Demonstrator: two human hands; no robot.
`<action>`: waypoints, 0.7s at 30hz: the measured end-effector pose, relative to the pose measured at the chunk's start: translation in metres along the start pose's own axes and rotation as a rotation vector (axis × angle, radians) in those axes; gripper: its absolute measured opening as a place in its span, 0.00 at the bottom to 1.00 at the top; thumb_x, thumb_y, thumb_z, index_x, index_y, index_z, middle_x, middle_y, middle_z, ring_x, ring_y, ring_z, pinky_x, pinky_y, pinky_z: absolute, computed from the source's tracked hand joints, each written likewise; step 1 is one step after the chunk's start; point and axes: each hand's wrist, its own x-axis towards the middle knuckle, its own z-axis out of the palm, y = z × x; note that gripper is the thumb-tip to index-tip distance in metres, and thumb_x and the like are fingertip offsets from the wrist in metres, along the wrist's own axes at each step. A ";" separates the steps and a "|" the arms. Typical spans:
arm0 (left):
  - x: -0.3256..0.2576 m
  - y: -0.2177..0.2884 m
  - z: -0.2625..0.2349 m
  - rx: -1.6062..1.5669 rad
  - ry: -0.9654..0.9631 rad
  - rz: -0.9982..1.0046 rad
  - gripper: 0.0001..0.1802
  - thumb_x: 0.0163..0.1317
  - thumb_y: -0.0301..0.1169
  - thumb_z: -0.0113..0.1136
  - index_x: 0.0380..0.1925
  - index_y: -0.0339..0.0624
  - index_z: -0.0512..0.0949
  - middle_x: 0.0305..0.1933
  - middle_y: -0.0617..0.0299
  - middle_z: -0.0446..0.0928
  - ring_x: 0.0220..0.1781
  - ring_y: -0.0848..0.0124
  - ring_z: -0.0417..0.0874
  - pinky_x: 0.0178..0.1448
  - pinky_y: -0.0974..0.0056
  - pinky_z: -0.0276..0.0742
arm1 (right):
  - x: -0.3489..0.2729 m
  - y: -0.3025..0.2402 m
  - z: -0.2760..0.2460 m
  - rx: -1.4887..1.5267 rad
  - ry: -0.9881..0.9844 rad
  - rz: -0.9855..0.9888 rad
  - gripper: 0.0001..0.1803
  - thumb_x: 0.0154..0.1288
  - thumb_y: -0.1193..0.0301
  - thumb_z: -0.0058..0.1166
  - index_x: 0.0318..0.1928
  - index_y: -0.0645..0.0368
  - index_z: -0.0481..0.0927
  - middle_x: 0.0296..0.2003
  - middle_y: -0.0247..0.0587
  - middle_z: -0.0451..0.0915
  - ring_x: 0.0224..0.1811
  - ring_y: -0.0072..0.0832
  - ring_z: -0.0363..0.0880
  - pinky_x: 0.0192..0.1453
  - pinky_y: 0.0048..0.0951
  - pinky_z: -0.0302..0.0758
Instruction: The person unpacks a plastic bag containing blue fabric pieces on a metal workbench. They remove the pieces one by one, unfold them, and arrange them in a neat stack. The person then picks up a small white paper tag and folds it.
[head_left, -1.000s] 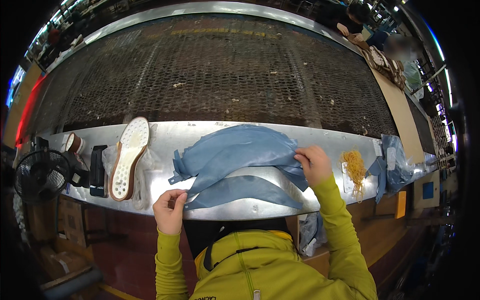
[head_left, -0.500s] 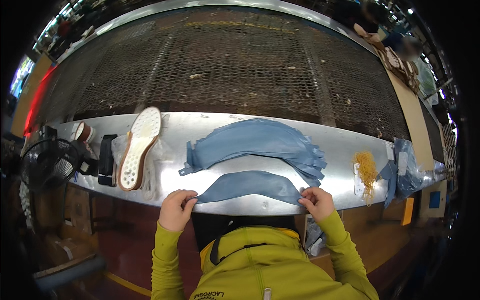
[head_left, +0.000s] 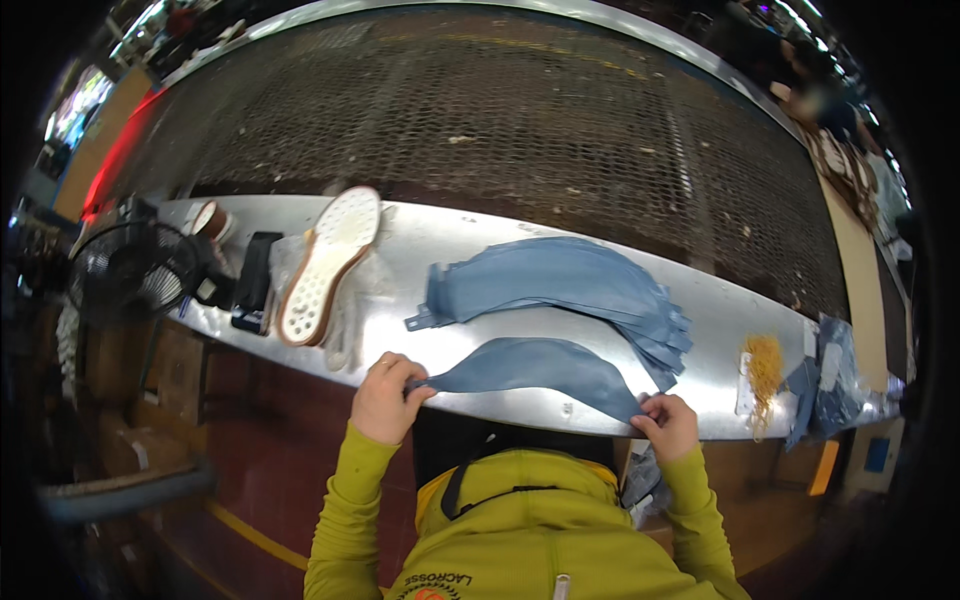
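A curved blue leather-like piece (head_left: pixel 540 366) stretches between my two hands at the near edge of the metal ledge. My left hand (head_left: pixel 388 397) pinches its left end between thumb and fingers. Its right end is pinched the same way by my right hand (head_left: pixel 668 424). The middle of the piece arches away from me, and its left end looks slightly twisted. Just beyond it lies a fanned stack of similar blue pieces (head_left: pixel 560 277), several deep, with narrow ends spread out at the right.
Left on the ledge are a white-and-brown shoe sole (head_left: pixel 335 262) on clear plastic, a black box-like object (head_left: pixel 257 280), a tape roll (head_left: pixel 212 221) and a black fan (head_left: pixel 135 265). Yellow strings (head_left: pixel 763 370) and a plastic-wrapped blue bundle (head_left: pixel 838 375) lie right. Beyond runs a mesh surface (head_left: pixel 500 130).
The view has turned a little, shifting the ledge and its contents. Both hands still pinch the blue piece; its left end now looks more gathered and twisted.
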 end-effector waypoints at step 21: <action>0.009 0.004 0.018 -0.247 -0.048 -0.185 0.11 0.47 0.23 0.70 0.32 0.32 0.82 0.20 0.63 0.76 0.21 0.78 0.73 0.28 0.72 0.69 | 0.010 0.002 -0.019 0.059 0.081 -0.082 0.19 0.47 0.77 0.69 0.42 0.64 0.79 0.42 0.39 0.75 0.27 0.22 0.73 0.34 0.23 0.73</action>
